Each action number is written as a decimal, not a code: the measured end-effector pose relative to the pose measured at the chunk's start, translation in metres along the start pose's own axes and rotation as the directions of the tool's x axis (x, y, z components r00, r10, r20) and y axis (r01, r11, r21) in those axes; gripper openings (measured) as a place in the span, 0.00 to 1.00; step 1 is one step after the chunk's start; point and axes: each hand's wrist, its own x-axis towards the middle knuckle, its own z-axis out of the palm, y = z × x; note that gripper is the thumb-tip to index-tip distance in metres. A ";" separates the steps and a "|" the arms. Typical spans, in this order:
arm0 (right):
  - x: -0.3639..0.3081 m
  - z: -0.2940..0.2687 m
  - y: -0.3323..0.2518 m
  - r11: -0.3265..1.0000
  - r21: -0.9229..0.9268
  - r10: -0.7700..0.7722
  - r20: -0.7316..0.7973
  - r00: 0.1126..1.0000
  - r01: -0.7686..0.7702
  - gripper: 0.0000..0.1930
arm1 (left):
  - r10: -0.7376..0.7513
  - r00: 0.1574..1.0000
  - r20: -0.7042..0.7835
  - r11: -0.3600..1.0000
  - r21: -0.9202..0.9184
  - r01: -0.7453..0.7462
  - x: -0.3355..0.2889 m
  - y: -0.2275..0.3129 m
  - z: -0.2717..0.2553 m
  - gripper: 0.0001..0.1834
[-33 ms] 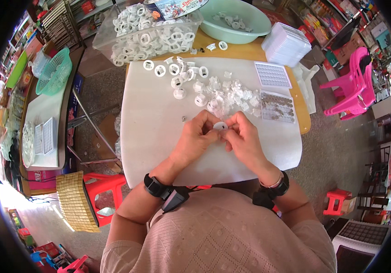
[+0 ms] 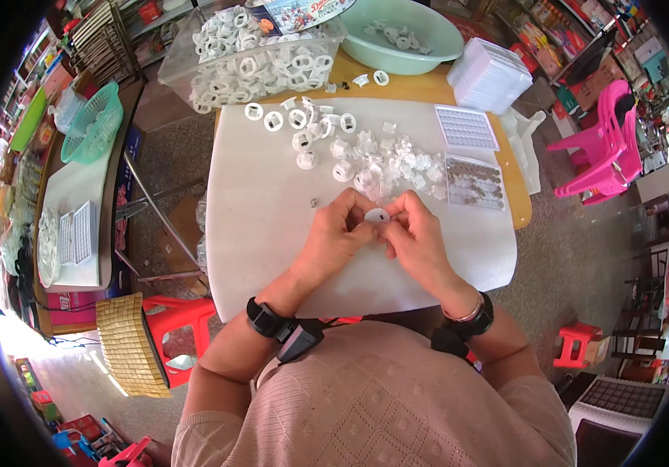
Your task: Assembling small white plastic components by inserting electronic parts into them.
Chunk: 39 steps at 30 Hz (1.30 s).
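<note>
Between both hands, above the white table pad (image 2: 253, 226), is a small round white plastic part (image 2: 377, 215) with a dark slot in its face. My left hand (image 2: 340, 233) pinches it from the left, thumb against its lower edge. From the right, the fingers of my right hand (image 2: 414, 237) close on the same part. Just beyond my fingers lie similar white round parts (image 2: 342, 170) and a heap of small clear plastic pieces (image 2: 412, 159). A tray of small round metallic pieces (image 2: 474, 184) lies to the right. One tiny metallic piece (image 2: 314, 202) sits left of my hands.
At the back, a clear bin (image 2: 187, 74) is heaped with white parts, beside a pale green basin (image 2: 404, 62). Stacked white trays (image 2: 490, 75) stand at back right, near another tray (image 2: 467, 128). A side table with a green basket (image 2: 93, 124) is at left; a red stool (image 2: 187, 327) is below.
</note>
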 end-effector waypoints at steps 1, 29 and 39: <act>0.000 0.000 -0.001 1.000 0.002 -0.001 0.000 1.000 0.001 0.05 | 0.000 1.000 0.000 1.000 0.002 0.000 0.000 -0.001 0.000 0.08; 0.138 -0.024 -0.031 0.903 -0.242 -0.264 0.342 0.902 0.356 0.08 | -0.118 0.988 0.097 0.953 -0.268 0.140 -0.010 0.008 -0.006 0.06; 0.087 -0.014 -0.036 0.984 0.011 -0.175 0.251 0.952 0.178 0.11 | -0.106 0.991 -0.085 0.894 -0.445 0.058 -0.007 0.004 -0.004 0.07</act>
